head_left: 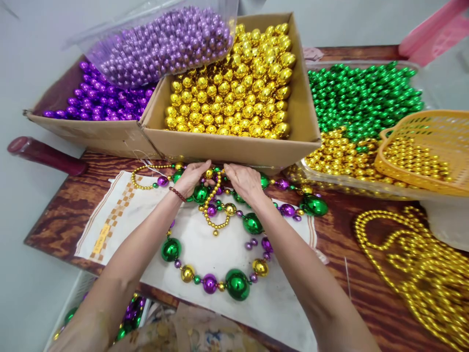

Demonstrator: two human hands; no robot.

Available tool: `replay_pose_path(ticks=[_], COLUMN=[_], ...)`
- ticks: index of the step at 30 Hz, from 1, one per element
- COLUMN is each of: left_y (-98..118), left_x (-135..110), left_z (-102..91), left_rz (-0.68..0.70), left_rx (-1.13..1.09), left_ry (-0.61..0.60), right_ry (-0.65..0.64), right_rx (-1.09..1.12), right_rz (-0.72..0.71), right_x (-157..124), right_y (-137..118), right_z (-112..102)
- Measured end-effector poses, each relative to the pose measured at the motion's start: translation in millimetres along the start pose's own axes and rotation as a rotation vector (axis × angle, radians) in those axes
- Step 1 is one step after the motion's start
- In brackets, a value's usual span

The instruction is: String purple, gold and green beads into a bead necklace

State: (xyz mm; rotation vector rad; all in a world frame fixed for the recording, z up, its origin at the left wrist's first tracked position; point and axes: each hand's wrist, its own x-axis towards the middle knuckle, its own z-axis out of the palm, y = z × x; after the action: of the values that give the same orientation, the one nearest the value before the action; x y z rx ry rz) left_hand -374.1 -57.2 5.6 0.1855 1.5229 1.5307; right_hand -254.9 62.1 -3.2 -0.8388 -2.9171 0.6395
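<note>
At the foot of the middle carton, my left hand (194, 178) is closed on a beaded strand, with a gold bead showing by its fingertips. Just right of it, my right hand (245, 181) has its fingers bent together by the same beads; what they pinch is hidden. A bead necklace (210, 283) of green, purple and gold balls loops below both hands on a white cloth (205, 259). A string of small gold beads (218, 226) hangs down between the hands. A few loose light-purple beads (251, 243) lie inside the loop.
Cartons of purple beads (106, 98) and gold beads (227, 98) stand behind, a bag of light-purple beads (164, 44) on top. At right are a tub of green beads (362, 95), a yellow basket (403, 171) and gold bead strands (414, 264). A dark red cylinder (47, 155) lies left.
</note>
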Motion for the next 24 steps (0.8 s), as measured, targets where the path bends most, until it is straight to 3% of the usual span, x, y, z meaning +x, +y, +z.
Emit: replay_pose_path(ticks=[10,13,18,22,24], left_y=[-7.5,-6.9,-5.0,-3.2,-0.9], left_x=[5.1,4.8,-8.3,-33.0,-49.4], left_z=[-4.7,-5.5,-5.8,-0.5,6.9], left_rz=[0.062,0.062,0.211,0.360,0.403], left_rx=[0.020,0.033,0.160,0.204,0.234], left_ry=[-0.039,-0.029,-0.035,-0.063,-0.071], right_ry=[0.035,0.035,0.120,0.288,0.273], right_rx=[0.075,0.113,0.202,0.155,0.066], right_rz=[0.011,0.034,0.115,0.335,0.411], right_x=[-5.0,-19.7,-89.9,-158.4,-179.6], right_y=[4.0,7.7,43.7,103.4,132.9], right_z=[2.9,-1.7,-15.0,-24.2,-24.1])
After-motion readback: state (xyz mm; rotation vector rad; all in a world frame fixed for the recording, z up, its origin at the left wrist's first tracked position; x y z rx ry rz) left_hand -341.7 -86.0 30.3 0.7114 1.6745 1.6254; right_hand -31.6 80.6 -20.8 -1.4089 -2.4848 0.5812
